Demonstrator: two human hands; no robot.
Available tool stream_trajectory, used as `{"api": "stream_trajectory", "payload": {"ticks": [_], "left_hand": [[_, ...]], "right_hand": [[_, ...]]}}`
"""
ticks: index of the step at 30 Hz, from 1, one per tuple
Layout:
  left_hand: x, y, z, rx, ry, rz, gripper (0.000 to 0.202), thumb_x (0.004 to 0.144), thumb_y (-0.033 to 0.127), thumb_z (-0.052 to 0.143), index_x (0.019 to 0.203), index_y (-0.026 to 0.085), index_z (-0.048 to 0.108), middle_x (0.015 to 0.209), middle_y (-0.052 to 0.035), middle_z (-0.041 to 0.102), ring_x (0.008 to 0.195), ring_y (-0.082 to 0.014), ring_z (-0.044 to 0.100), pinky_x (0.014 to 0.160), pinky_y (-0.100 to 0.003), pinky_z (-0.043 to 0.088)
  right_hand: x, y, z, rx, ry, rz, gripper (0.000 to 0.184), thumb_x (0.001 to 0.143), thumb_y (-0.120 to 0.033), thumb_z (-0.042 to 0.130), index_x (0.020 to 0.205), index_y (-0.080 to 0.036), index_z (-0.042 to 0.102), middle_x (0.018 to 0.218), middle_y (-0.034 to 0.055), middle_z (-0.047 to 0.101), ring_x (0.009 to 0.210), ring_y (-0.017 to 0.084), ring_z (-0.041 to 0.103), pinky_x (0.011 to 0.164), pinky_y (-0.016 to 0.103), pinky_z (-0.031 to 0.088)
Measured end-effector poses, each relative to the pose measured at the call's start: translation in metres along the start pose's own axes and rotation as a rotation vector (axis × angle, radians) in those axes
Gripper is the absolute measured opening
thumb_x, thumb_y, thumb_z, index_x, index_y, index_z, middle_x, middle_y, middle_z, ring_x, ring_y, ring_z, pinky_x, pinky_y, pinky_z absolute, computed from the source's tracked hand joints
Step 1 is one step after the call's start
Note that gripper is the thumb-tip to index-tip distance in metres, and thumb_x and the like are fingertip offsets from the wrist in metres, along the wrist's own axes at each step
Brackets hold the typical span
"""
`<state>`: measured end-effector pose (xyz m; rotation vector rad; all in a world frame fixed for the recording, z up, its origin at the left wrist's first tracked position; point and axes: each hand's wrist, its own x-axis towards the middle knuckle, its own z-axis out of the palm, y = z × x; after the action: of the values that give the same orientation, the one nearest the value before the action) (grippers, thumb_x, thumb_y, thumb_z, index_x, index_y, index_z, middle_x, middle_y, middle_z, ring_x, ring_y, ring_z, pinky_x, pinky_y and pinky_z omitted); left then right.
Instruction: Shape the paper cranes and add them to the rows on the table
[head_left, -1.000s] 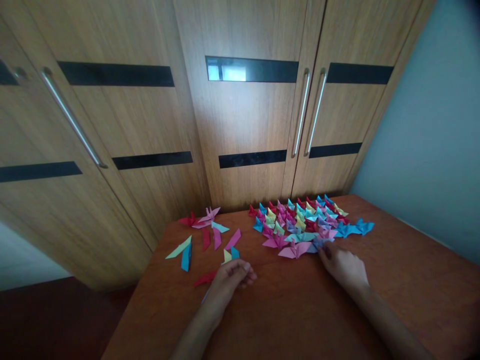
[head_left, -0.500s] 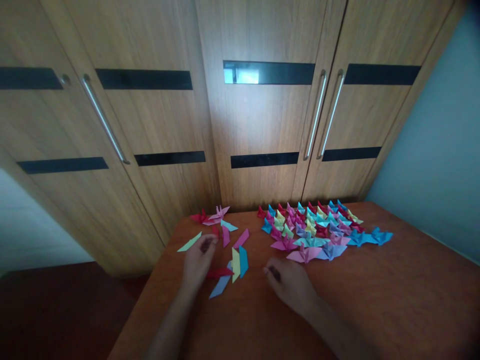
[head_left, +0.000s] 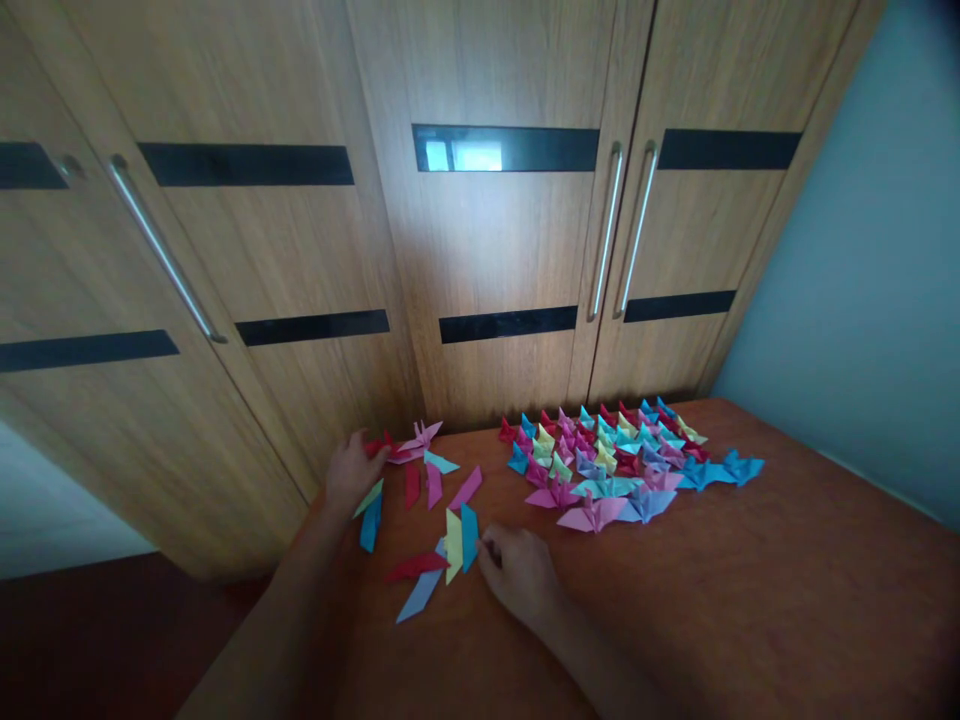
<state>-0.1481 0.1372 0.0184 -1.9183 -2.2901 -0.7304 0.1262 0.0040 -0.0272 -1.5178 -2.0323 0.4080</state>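
Observation:
At the back left of the table, my left hand (head_left: 352, 472) has its fingers closed around the edge of a red paper crane (head_left: 384, 444). A pink paper crane (head_left: 421, 436) stands just right of it. Below that hand lie a pale green folded strip (head_left: 368, 498) and a blue folded strip (head_left: 370, 524). My right hand (head_left: 519, 572) rests on the table with curled fingers, and nothing shows in them. Its fingertips are close beside another blue folded strip (head_left: 469, 537), next to a yellow one (head_left: 454, 546). A red strip (head_left: 417, 567) and a lavender strip (head_left: 418, 597) lie left of these.
Rows of coloured paper cranes (head_left: 592, 470) fill the back right of the brown table (head_left: 675, 610). Between the groups lie more folded strips, such as a magenta one (head_left: 466, 488). A wooden wardrobe (head_left: 495, 250) stands behind the table, and a wall (head_left: 847, 320) is at right.
My left hand has moved back and left to the red crane, uncovering a red strip and the blue strip at left. My right hand has shifted left toward the other blue strip. The view has turned slightly right.

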Motion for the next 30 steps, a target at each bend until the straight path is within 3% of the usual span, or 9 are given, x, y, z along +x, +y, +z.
{"api": "stream_trajectory", "payload": {"ticks": [4, 11, 18, 25, 30], "left_hand": [[0.018, 0.012, 0.007, 0.059, -0.012, -0.033, 0.057, 0.082, 0.046, 0.047, 0.124, 0.008, 0.046, 0.117, -0.0213, 0.058, 0.106, -0.0325, 0.056, 0.081, -0.037, 0.044], [0.018, 0.012, 0.008, 0.146, -0.109, -0.075, 0.032, 0.082, 0.036, 0.047, 0.099, 0.015, 0.064, 0.095, -0.0157, 0.069, 0.087, -0.0313, 0.065, 0.067, -0.033, 0.045], [-0.003, 0.009, -0.001, 0.193, -0.147, -0.046, 0.033, 0.086, 0.037, 0.043, 0.093, 0.018, 0.068, 0.093, -0.0119, 0.071, 0.087, -0.0268, 0.065, 0.065, -0.029, 0.043], [-0.038, 0.005, -0.021, 0.209, -0.175, -0.013, 0.032, 0.085, 0.039, 0.046, 0.083, 0.016, 0.068, 0.081, -0.0121, 0.071, 0.077, -0.0255, 0.066, 0.058, -0.026, 0.04], [-0.061, 0.022, -0.042, 0.143, -0.146, 0.022, 0.029, 0.086, 0.037, 0.044, 0.09, 0.018, 0.066, 0.083, -0.0096, 0.07, 0.078, -0.0242, 0.065, 0.061, -0.026, 0.039]], "right_hand": [[0.002, 0.003, 0.002, 0.054, 0.014, 0.004, 0.018, 0.085, -0.026, 0.048, 0.073, -0.021, 0.06, 0.065, -0.0028, 0.064, 0.059, 0.01, 0.058, 0.054, 0.019, 0.028], [0.005, 0.006, 0.004, 0.111, 0.032, 0.012, 0.022, 0.086, -0.027, 0.047, 0.068, -0.021, 0.058, 0.061, -0.0039, 0.061, 0.054, 0.009, 0.053, 0.052, 0.02, 0.025], [0.004, 0.006, 0.001, 0.146, -0.007, 0.019, 0.018, 0.084, -0.025, 0.049, 0.071, -0.021, 0.06, 0.063, -0.0033, 0.062, 0.057, 0.009, 0.055, 0.054, 0.019, 0.027], [0.003, 0.007, 0.002, 0.179, -0.001, 0.023, 0.019, 0.084, -0.027, 0.049, 0.069, -0.021, 0.06, 0.062, -0.0022, 0.062, 0.056, 0.01, 0.054, 0.053, 0.021, 0.026], [0.004, 0.009, 0.003, 0.316, 0.031, 0.028, 0.024, 0.085, -0.03, 0.048, 0.066, -0.02, 0.059, 0.057, -0.0028, 0.057, 0.053, 0.01, 0.05, 0.052, 0.021, 0.028]]}}
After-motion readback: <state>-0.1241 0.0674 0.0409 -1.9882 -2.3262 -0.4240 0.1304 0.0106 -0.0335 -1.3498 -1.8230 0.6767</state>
